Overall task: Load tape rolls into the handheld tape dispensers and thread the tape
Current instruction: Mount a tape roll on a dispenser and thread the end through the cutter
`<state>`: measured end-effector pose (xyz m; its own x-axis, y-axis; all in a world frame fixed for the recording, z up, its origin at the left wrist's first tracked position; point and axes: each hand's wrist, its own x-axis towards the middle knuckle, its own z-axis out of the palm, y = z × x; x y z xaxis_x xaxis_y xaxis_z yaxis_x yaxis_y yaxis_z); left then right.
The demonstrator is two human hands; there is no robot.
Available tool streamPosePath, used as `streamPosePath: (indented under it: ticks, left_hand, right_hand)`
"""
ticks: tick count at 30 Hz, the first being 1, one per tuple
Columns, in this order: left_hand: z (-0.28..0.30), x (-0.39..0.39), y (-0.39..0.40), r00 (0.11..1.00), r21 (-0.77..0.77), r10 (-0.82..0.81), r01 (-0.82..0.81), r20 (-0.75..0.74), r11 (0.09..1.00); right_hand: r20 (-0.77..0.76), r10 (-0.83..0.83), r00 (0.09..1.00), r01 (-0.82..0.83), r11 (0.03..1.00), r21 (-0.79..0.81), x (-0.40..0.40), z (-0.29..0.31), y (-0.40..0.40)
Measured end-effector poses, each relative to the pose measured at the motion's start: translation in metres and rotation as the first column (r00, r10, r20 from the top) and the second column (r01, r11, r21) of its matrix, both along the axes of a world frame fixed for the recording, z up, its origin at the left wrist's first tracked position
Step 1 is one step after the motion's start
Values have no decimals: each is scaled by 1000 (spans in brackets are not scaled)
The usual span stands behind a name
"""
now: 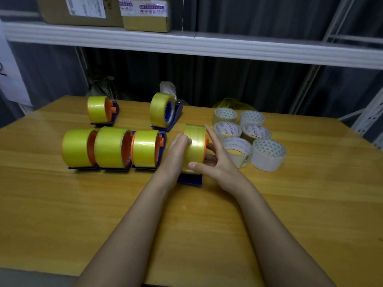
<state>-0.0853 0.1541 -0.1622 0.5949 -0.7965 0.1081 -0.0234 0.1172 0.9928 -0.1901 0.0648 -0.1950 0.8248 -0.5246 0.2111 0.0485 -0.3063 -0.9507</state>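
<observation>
Held on the desk (207, 224) between both grips, left hand (178, 150) curled against yellow tape roll (194, 146), right hand (215, 160) spread wide beside its orange hub; likely stiff, slick-faced, best taken by the rims.

Counter (207, 214): wood, visible grain, smooth with a low sheen. Yellow tape rolls (113, 147): glossy translucent plastic film, bright highlights. Dispenser bases (189, 180): dark blue plastic, matt; hubs (132, 148) orange plastic, smooth. White tape rolls (267, 155), right: matt wrap, printed paper-like inner cores. Shelf (186, 43), far: white painted, ribbed edge, looks like metal. Boxes (145, 15) on it: brown cardboard with glossy tape and paper labels.
</observation>
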Motion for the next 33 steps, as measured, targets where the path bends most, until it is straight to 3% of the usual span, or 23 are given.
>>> streamPosePath:
  ticks: [6,13,27,33]
  left_hand:
    - [2,2,-1,996,39,20,-16,-86,999]
    - [-1,3,1,994,-65,-53,47,-96,997]
    - [-4,0,3,984,-70,-147,155,101,985]
    - [-6,0,-1,993,-59,-77,83,93,995]
  right_hand:
    - [-26,-73,997,68,984,-164,-3,6,4]
    - [1,-83,997,83,988,-132,-2,7,5]
    - [-9,-120,993,120,992,-27,2,3,4]
    - [-14,-131,991,131,991,-7,1,5,4]
